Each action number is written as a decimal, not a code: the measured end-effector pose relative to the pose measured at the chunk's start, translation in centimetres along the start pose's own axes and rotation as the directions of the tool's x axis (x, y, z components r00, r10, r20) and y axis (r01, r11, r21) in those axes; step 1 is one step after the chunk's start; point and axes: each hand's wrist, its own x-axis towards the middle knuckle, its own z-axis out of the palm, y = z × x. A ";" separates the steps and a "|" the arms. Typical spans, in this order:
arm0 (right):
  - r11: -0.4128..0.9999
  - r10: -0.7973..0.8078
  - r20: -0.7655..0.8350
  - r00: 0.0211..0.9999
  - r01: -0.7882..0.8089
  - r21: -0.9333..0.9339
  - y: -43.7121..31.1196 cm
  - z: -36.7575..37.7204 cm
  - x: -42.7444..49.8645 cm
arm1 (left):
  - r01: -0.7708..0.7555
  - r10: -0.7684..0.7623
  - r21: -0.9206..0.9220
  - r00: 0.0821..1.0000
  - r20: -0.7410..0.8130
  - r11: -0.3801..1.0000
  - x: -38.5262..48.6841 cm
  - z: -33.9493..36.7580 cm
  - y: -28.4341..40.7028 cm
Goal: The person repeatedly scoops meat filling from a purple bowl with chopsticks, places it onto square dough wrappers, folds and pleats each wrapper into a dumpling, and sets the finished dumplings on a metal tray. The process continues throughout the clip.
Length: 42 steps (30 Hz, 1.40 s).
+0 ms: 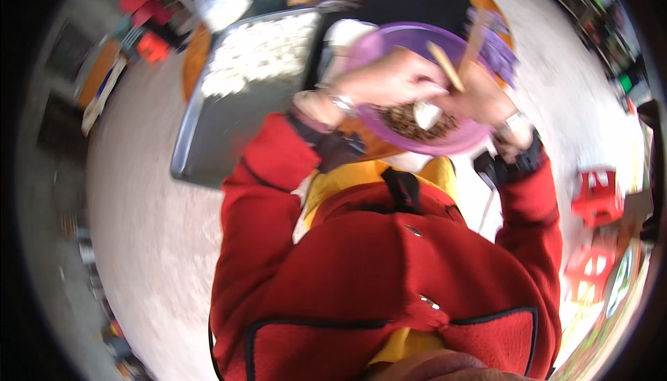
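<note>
Both my hands are blurred over a purple plastic bowl (477,136) at the table's near edge. Brown minced filling (401,123) lies in the bowl. My left hand (398,76) has its fingers bent together at a small white dumpling (426,115), which hangs just above the filling. My right hand (482,94) meets the left fingertips and grips a pale wooden stick (445,66) that juts up and away from me. Blur hides how the right fingers touch the dumpling.
Left of the bowl, a large metal tray (245,125) holds many white dumplings (260,50) at its far part. A purple cloth (497,53) lies right of the bowl. A plastic bag (221,6) sits behind the tray. Red stools (598,196) stand right; a person (143,6) is far left.
</note>
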 end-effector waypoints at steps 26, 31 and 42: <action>0.980 0.074 -0.312 0.947 -0.011 0.199 -3.1 5.0 0.6 | 0.014 0.327 0.542 0.784 -0.527 0.840 -8.3 -1.9 -0.8; 0.964 0.201 -0.353 0.914 -0.121 0.236 -0.7 3.5 -0.6 | 0.333 -0.182 0.095 0.708 -0.682 0.938 -17.4 -6.7 -5.7; 0.908 0.361 -0.330 0.872 -0.247 0.340 4.6 4.2 -3.8 | 0.646 -0.551 -0.147 0.484 -0.679 0.749 -31.1 -13.5 -21.9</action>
